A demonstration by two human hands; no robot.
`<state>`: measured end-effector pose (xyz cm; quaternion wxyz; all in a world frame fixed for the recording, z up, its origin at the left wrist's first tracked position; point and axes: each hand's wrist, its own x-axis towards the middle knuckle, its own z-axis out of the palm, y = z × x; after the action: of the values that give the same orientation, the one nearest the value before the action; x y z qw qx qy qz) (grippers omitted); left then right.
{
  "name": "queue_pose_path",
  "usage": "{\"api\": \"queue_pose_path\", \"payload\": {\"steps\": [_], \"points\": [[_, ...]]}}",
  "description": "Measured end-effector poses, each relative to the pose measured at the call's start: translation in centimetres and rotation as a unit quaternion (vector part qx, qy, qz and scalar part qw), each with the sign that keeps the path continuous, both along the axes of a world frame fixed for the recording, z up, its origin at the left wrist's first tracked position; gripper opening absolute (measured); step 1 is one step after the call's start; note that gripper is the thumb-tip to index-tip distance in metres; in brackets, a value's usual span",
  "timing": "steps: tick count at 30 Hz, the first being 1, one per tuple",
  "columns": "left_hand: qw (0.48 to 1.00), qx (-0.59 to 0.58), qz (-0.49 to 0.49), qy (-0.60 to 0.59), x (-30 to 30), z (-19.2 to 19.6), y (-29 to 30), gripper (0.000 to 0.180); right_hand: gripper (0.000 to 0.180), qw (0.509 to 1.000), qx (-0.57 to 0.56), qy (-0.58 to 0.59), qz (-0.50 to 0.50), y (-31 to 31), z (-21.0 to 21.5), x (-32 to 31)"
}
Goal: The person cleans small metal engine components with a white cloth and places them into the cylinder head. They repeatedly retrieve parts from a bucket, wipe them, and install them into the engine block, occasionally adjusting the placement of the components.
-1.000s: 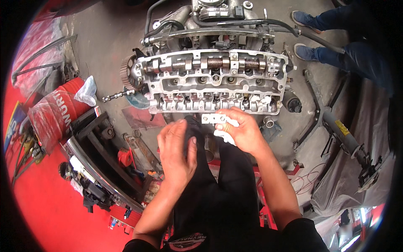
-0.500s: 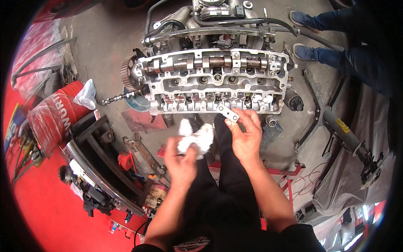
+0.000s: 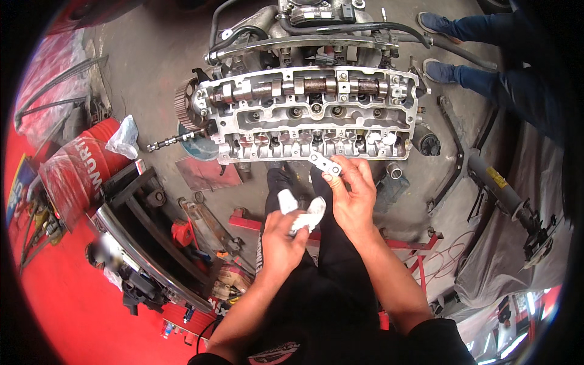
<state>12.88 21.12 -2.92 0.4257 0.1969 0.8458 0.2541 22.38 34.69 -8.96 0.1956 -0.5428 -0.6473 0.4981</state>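
My right hand (image 3: 354, 194) pinches a small silver camshaft bearing cap (image 3: 325, 164) with round bolt holes, just off the near edge of the cylinder head (image 3: 267, 121). A crumpled white rag (image 3: 307, 218) is bunched in the closed fingers of my left hand (image 3: 283, 240), below and left of the cap and apart from it. In the head's far row lies a camshaft (image 3: 292, 88) with a toothed pulley (image 3: 185, 104) at its left end. The near row shows bare bearing seats, with white material (image 3: 380, 138) at its right.
A loose camshaft (image 3: 175, 140) rests over a blue-green basin (image 3: 198, 146) at the left. A red drum (image 3: 85, 159) and a bumper (image 3: 146, 258) stand farther left. Beneath my hands runs a red stand (image 3: 401, 244). Another person's shoes (image 3: 439, 71) are at upper right, near a dark strut (image 3: 499, 182).
My left hand has moved right and slightly down with the rag, nearer my right hand. The right hand and bearing cap have shifted slightly left.
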Motion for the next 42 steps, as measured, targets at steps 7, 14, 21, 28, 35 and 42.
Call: {"api": "queue_pose_path", "payload": {"steps": [7, 14, 21, 28, 35, 42], "points": [[0.834, 0.103, 0.364, -0.402, 2.6, -1.9, 2.1, 0.028, 0.032, 0.96, -0.219, 0.123, -0.125, -3.3, 1.5, -1.5], [0.953, 0.044, -0.299, -0.016, -3.5, 3.4, 3.8, 0.051, 0.031, 0.988, -0.146, 0.054, 0.008, -0.9, 0.6, 3.2], [0.903, 0.133, -0.363, 0.185, -5.4, 3.2, 7.0, 0.043, 0.034, 0.95, -0.016, 0.014, 0.313, 2.3, 2.4, 2.6], [0.924, 0.125, -0.299, 0.205, -6.6, 1.4, 8.5, 0.024, 0.041, 0.987, -0.001, 0.043, 0.155, 3.7, 2.2, 0.6], [0.974, 0.099, -0.074, 0.191, -10.7, -1.0, 12.8, 0.023, 0.032, 0.958, 0.253, -0.121, -0.059, 7.9, -4.8, -0.3], [0.985, 0.103, 0.012, 0.137, -12.4, -2.9, 16.9, 0.021, 0.024, 0.91, 0.32, -0.257, -0.055, 8.2, -7.5, -1.8]]}}
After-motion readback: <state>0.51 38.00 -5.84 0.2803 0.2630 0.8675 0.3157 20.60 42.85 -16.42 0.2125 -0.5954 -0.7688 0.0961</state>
